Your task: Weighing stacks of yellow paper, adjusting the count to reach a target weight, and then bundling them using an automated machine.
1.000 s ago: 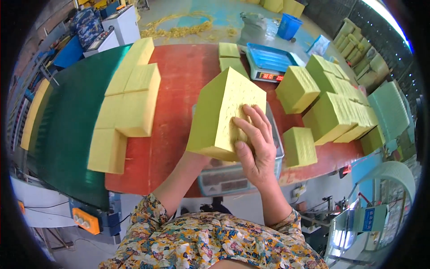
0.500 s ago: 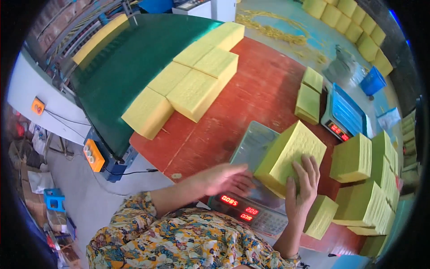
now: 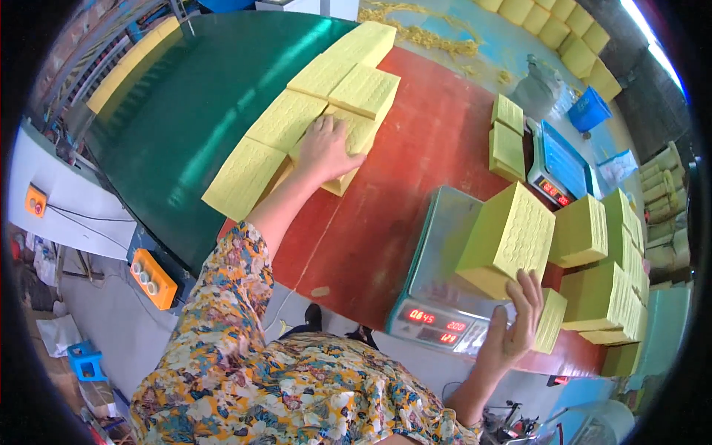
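Note:
My left hand [image 3: 326, 152] reaches over the nearest of several yellow paper stacks at the belt's edge. Its fingers lie across the top of that yellow paper stack [image 3: 354, 126] and the thumb comes down at its right side. Another yellow paper stack [image 3: 515, 226] stands on the weighing scale [image 3: 423, 278], whose red digits are lit. Beside its lower front corner is my right hand [image 3: 515, 319], open with the fingers apart and nothing in them. I cannot tell whether its fingertips touch the stack.
A dark green belt [image 3: 193, 96] runs along the left of the red table [image 3: 430, 111]. On the right stand a second scale with a blue tray [image 3: 567, 159] and several more yellow stacks [image 3: 593, 293]. An orange switch box [image 3: 153, 279] is at the near left.
My left hand has gone from beside the scale to the stacks by the belt. My right hand has drawn back from the stack on the scale. The scale's digits have changed.

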Motion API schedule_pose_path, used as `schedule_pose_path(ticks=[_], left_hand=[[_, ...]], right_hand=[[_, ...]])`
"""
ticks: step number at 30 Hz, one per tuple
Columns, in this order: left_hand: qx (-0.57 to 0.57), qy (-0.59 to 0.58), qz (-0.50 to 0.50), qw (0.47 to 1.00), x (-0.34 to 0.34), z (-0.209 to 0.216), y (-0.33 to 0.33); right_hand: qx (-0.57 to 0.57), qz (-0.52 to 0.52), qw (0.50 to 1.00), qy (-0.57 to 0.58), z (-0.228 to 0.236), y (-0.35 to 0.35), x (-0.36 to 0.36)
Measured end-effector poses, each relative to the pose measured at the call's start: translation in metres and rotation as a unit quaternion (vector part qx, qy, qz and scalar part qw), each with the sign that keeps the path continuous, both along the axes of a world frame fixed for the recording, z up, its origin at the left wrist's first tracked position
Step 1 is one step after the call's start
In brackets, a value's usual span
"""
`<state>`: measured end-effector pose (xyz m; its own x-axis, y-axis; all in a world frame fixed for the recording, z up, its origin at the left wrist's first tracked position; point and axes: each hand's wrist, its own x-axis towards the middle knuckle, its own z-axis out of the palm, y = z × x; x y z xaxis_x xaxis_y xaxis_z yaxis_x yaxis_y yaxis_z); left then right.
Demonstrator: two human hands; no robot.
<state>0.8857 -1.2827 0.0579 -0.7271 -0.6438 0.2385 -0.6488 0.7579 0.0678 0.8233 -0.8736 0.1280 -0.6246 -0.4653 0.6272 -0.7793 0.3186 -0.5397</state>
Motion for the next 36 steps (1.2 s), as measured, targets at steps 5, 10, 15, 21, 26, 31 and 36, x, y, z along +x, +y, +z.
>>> schedule_pose_path(ticks=[5,10,15,21,26,31,36], left_hand=[[0.017,-0.009,-0.173,0.985,0.035,-0.014,0.02],[0.091,0.019,-0.469,0.878,0.124,-0.01,0.09],[0.029,-0.064,-0.468,0.881,0.193,0.026,0.116],[0.226,0.279,-0.151,0.921,0.293,-0.029,0.148],[0.745,0.449,0.169,0.463,0.323,-0.113,0.184],[0.805,0.446,0.069,0.385,0.304,-0.113,0.182],[0.744,0.475,0.053,0.466,0.287,-0.082,0.198]], right_hand=[[-0.03,0.087,0.993,-0.075,-0.013,-0.041,0.066],[0.004,0.19,0.979,-0.076,-0.012,-0.09,0.093],[0.119,0.225,0.964,-0.077,-0.06,-0.145,0.074],[0.267,0.217,0.922,-0.178,-0.079,-0.135,0.111],[0.256,0.192,0.924,-0.211,-0.093,-0.113,0.147],[0.218,0.183,0.931,-0.228,-0.11,-0.107,0.17],[0.19,0.194,0.929,-0.25,-0.118,-0.095,0.17]])
